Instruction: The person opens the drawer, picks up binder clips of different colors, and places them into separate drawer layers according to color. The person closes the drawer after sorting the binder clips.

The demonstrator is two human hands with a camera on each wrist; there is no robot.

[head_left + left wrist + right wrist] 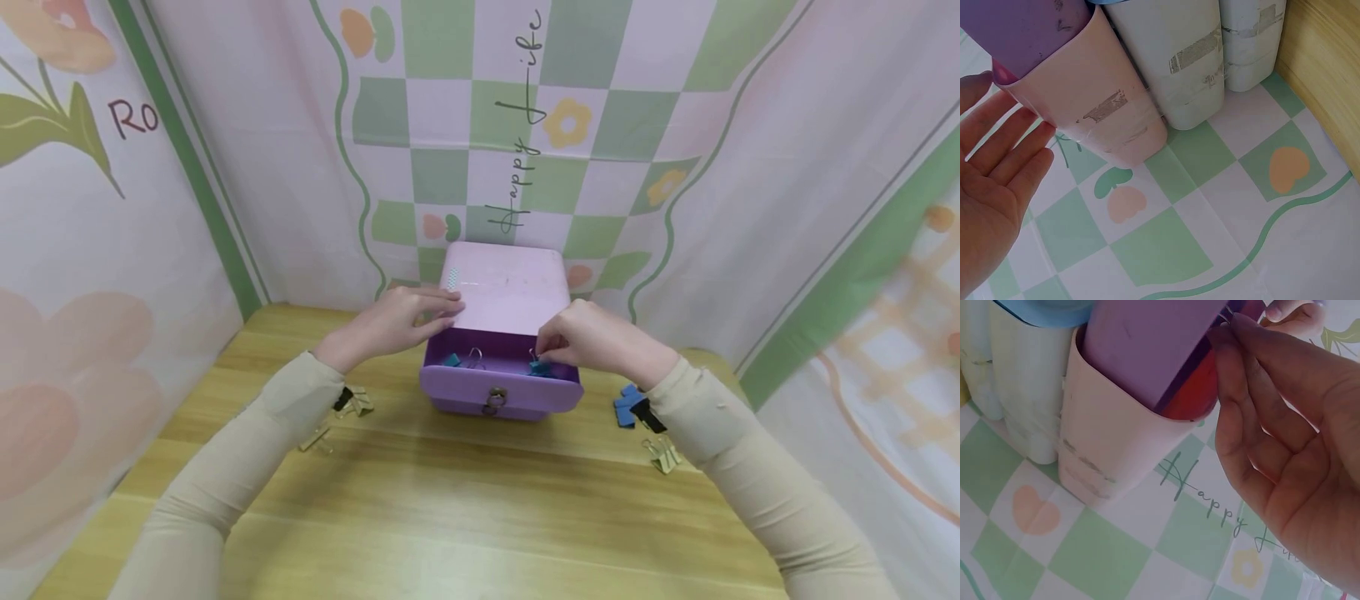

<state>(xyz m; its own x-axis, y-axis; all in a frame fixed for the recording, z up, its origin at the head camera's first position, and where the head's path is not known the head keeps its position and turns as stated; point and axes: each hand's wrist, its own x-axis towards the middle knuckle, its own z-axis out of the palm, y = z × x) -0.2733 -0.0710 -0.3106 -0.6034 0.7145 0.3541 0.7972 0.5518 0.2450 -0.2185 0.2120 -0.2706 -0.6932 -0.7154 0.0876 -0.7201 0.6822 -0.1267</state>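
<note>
A small drawer cabinet with a pink top (506, 287) has its purple top drawer (495, 383) pulled out. My left hand (408, 317) rests on the cabinet's left edge, fingers extended; in the left wrist view, the left hand (997, 162) touches the pink casing (1094, 106). Over the drawer's right side, my right hand (592, 337) pinches the wire handle of a teal binder clip (538, 367). Up close, the right hand (1285, 419) holds the thin wire between thumb and fingertips; the clip's body is hidden there. Another teal binder clip (452, 360) lies in the drawer's left part.
On the wooden table (465, 517), gold binder clips (360, 402) and a black one lie left of the cabinet. Blue clips (626, 408), a black clip (648, 415) and a gold clip (663, 455) lie to its right. A patterned curtain (480, 125) hangs close behind.
</note>
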